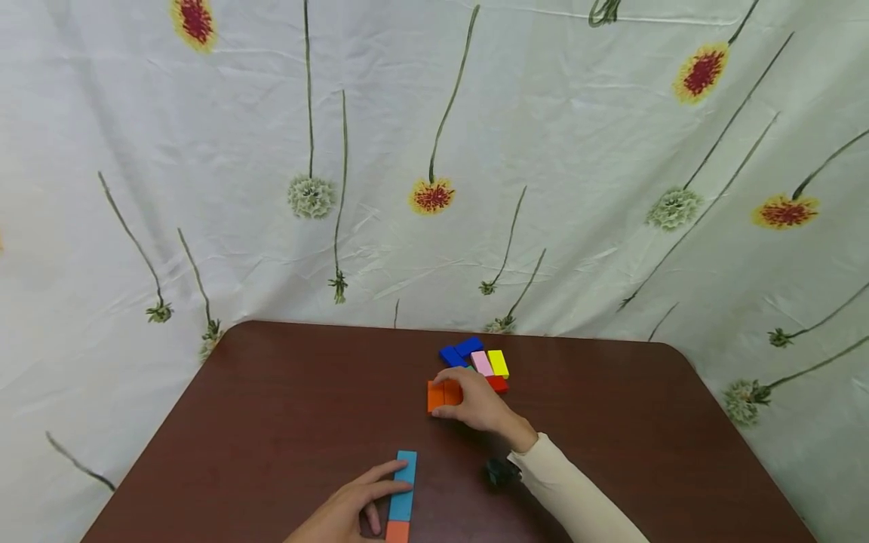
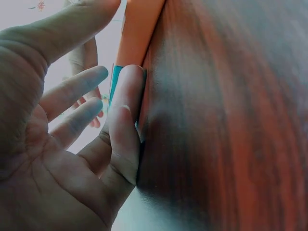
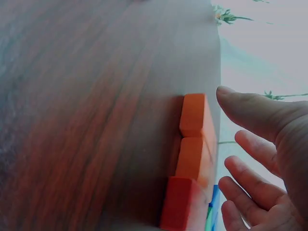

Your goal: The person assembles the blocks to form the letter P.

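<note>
A line of light blue blocks [image 1: 403, 501] with a coral-orange block [image 1: 397, 532] at its near end lies on the table. My left hand [image 1: 346, 509] rests at this line, its fingers loosely extended across the blue part. In the left wrist view, a finger lies along the side of the orange block [image 2: 139, 33] and the thumb is near its end. Farther out, my right hand [image 1: 475, 400] spreads thumb and fingers over two side-by-side orange blocks [image 1: 435, 396]. The right wrist view shows that hand [image 3: 260, 168] wide, above the orange blocks [image 3: 193, 115].
Beyond the right hand lie blue blocks [image 1: 468, 347], a pink block [image 1: 481, 363], a yellow block [image 1: 498, 363] and a red block [image 1: 498, 384], with a green one partly hidden. A small dark object [image 1: 501, 472] is beside the right sleeve. A flowered cloth [image 1: 380, 249] hangs behind the table.
</note>
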The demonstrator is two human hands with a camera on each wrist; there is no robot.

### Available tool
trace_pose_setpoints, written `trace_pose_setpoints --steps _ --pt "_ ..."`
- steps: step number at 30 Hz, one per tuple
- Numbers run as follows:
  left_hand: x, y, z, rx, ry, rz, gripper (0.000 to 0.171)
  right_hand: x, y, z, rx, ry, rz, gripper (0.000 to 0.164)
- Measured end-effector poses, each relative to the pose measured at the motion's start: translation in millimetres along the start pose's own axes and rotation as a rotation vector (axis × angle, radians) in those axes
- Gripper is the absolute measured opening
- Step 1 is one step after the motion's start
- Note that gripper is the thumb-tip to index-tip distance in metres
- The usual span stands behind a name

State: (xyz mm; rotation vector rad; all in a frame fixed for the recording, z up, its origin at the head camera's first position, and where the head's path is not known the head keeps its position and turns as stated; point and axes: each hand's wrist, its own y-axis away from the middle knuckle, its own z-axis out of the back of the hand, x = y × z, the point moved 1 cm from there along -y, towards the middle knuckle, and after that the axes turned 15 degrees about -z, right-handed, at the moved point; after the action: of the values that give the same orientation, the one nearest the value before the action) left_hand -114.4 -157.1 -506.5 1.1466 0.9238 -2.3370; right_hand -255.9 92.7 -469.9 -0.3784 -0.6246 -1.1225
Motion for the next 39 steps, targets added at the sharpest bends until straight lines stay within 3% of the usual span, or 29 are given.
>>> trace_pose_setpoints --steps 9,19,29,39 --pt "5.8 1.0 -1.3 -0.015 -0.06 -0.041 0.055 -3.4 -6.6 -4.3 0.025 0.021 -0.023 0.043" --pt "6.9 3.5 -3.3 -0.039 -0.056 -0.1 0.052 -2.5 -9.0 -6.7 0.044 0.091 -0.051 0.052" --pt "5.5 2.6 -2.2 -0.028 -0.01 -0.038 0.053 -2.4 -9.5 -7.3 0.043 0.108 -0.083 0.054" --pt "5.8 3.0 -3.1 -0.028 -0.051 -0.06 0.052 -1.4 -6.1 -7.6 -0.003 0.102 -0.049 0.048"
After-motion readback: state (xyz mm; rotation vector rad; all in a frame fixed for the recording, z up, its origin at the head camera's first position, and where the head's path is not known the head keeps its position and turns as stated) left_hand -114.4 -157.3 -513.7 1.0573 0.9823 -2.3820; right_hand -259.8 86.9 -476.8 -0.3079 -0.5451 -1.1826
